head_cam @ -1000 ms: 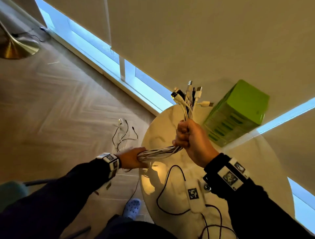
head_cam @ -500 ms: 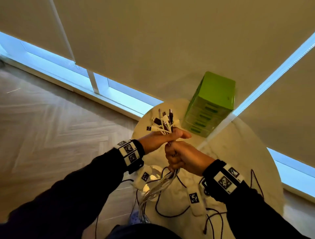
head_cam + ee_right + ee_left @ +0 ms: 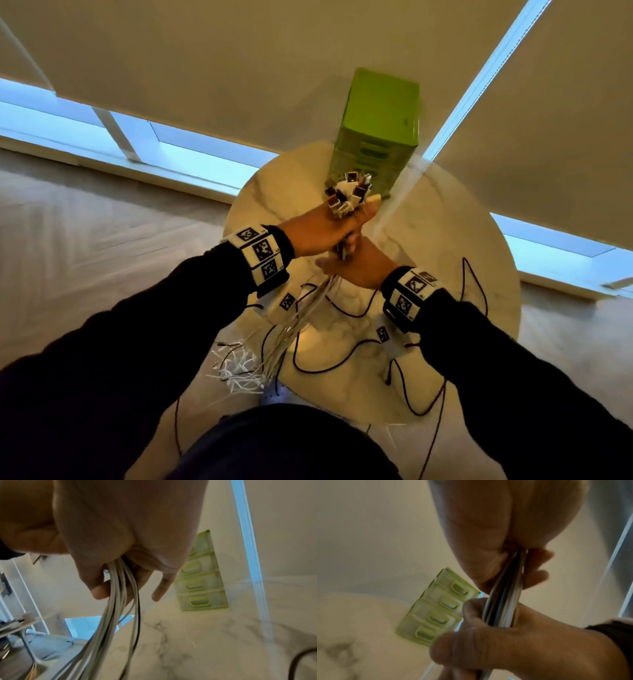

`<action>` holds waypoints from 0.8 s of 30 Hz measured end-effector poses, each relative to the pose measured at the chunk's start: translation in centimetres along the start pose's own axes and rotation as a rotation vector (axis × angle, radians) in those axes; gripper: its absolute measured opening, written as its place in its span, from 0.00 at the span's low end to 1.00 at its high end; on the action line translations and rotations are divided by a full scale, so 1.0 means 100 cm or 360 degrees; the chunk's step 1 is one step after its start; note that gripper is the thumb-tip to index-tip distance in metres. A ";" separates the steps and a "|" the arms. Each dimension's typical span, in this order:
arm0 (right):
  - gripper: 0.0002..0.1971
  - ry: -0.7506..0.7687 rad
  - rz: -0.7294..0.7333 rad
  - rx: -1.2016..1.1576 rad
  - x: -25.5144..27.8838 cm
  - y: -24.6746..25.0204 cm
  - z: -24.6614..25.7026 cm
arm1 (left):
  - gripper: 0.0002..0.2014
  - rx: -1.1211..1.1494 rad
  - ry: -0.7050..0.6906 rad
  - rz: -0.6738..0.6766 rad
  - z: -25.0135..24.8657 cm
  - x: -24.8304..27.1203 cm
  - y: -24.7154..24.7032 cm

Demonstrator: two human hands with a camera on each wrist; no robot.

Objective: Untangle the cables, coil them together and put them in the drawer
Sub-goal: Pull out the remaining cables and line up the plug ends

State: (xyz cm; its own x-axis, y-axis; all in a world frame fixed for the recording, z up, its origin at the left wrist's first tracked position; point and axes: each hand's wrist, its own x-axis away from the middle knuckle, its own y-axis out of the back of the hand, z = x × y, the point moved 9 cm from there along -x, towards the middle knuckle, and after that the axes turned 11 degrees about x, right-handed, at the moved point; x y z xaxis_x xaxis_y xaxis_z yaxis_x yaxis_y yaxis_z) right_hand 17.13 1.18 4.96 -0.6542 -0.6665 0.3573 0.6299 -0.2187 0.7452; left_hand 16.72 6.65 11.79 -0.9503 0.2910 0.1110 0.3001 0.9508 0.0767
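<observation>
A bundle of white and grey cables [image 3: 298, 322] hangs from both hands over the round marble table [image 3: 462, 308]. My left hand [image 3: 325, 229] grips the bundle just under the cluster of plugs [image 3: 347, 193]. My right hand [image 3: 359, 270] holds the same bundle directly below it. The loose cable ends [image 3: 239, 370] dangle past the table's near edge. In the left wrist view the cables [image 3: 503, 595] run between both fists. In the right wrist view they [image 3: 120, 595] drop out of my curled fingers [image 3: 101, 591]. The green drawer unit [image 3: 376, 130] stands just beyond the plugs, all drawers closed.
Thin black wires [image 3: 342, 359] loop across the table, joined to small white tagged devices [image 3: 287, 301] near my wrists. Window blinds hang behind the table. Wooden floor lies to the left, and a blue shoe [image 3: 274, 394] shows below the table edge.
My left hand let go of the far part of the bundle and came up to grip it just under the plugs, above my right hand. Both hands now sit nearer the drawer unit.
</observation>
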 end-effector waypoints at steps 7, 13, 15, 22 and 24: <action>0.33 -0.0106 0.0222 -0.0517 0.025 -0.028 -0.049 | 0.18 0.0676 0.0093 -0.0342 0.041 -0.007 0.007; 0.13 -0.0625 0.0051 -0.0032 0.076 -0.026 -0.186 | 0.14 0.0637 0.0298 -0.0264 0.070 -0.021 -0.027; 0.11 -0.0789 -0.0074 0.0092 0.088 -0.021 -0.229 | 0.15 0.0576 0.0331 -0.0249 0.075 -0.029 -0.038; 0.19 -0.1208 -0.0477 0.0012 0.100 0.018 -0.316 | 0.16 0.0495 0.0452 -0.0305 0.092 -0.044 -0.063; 0.18 -0.1227 -0.0296 0.0178 0.093 0.009 -0.330 | 0.17 0.0461 0.0471 -0.0331 0.097 -0.047 -0.066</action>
State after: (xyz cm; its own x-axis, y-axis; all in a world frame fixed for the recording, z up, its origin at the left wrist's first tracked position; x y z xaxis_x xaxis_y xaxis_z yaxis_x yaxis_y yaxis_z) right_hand 25.43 -28.71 -9.58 -0.8751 0.0630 0.4797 0.4632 -0.1776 0.8683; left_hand 18.42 -0.02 1.18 -0.9105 0.0880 0.4040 0.0300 0.9886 -0.1477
